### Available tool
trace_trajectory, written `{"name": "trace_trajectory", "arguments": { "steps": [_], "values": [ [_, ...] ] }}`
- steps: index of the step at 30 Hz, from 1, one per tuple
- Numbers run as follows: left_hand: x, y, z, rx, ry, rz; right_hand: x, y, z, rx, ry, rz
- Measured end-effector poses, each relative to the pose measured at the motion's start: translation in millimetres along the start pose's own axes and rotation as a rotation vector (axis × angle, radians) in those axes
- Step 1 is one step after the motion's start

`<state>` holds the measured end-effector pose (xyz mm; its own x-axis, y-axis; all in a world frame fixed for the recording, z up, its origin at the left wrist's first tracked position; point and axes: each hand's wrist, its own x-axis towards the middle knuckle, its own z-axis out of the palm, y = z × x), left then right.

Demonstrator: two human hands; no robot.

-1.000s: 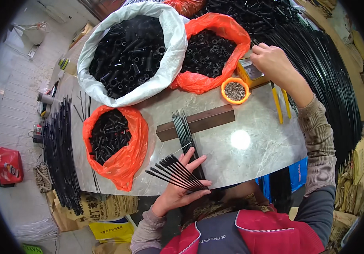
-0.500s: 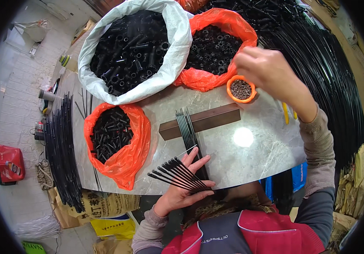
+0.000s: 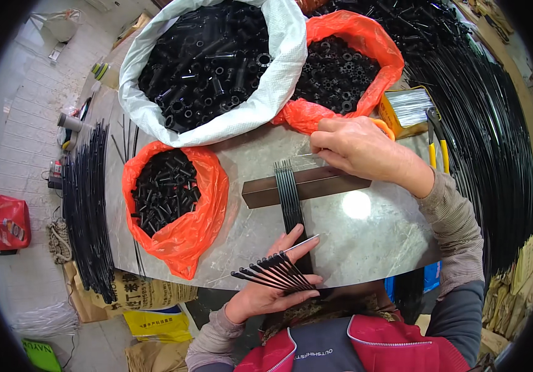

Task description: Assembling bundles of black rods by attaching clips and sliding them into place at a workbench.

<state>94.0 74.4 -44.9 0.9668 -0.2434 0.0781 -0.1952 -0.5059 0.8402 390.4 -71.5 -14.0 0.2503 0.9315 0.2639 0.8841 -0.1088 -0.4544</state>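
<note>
Nearest the body, the left hand point(image 3: 270, 290) lies palm-up at the near edge of the grey table point(image 3: 365, 248), its fingers curled loosely around a fan of thin black rods point(image 3: 270, 276) whose tips splay out to the hand's left, while a single pale thin pin point(image 3: 300, 243) rests across its raised fingertips. Just beyond that hand a tight bundle of black rods point(image 3: 291, 198) runs straight away from it and crosses over a dark brown bar point(image 3: 325, 184) that lies flat on the table between the two hands. The right hand point(image 3: 356, 149) hovers over the far end of that bar, knuckles up and fingers drawn together as if pinching something small; what it holds, if anything, cannot be told, though a fine pale wire shows just to its left. To the left of the left hand sits an open orange bag point(image 3: 182, 239) of short black tubes point(image 3: 164, 189). Just past the right hand a second orange bag point(image 3: 359, 37) holds small black ring-like parts point(image 3: 334, 74), and to that hand's right stands a yellow box of silvery pins point(image 3: 406, 108) with yellow-handled pliers point(image 3: 437, 136) beside it. Farther off, beyond both hands, a large white sack point(image 3: 279, 68) is heaped with longer black tubes point(image 3: 207, 59). Long black rods point(image 3: 86, 198) lie well out to the left, off the table, and a big mass of curved black rods point(image 3: 489, 142) sweeps along the far right
</note>
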Motion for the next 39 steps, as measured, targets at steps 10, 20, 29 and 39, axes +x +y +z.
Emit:
{"name": "trace_trajectory", "arguments": {
  "steps": [10, 20, 29, 39],
  "values": [
    [1, 0, -1, -0.006, -0.007, 0.006, 1, -2, 5, -0.012, -0.001, -0.002],
    [0, -1, 0, -0.013, -0.002, -0.002, 1, 0, 9, -0.016, 0.004, -0.033],
    [0, -1, -1, -0.008, -0.009, -0.007, 2, 1, 10, -0.014, 0.005, -0.043],
    [0, -1, 0, -0.014, 0.0, -0.005, 2, 0, 11, -0.017, 0.002, -0.047]
  ]
}}
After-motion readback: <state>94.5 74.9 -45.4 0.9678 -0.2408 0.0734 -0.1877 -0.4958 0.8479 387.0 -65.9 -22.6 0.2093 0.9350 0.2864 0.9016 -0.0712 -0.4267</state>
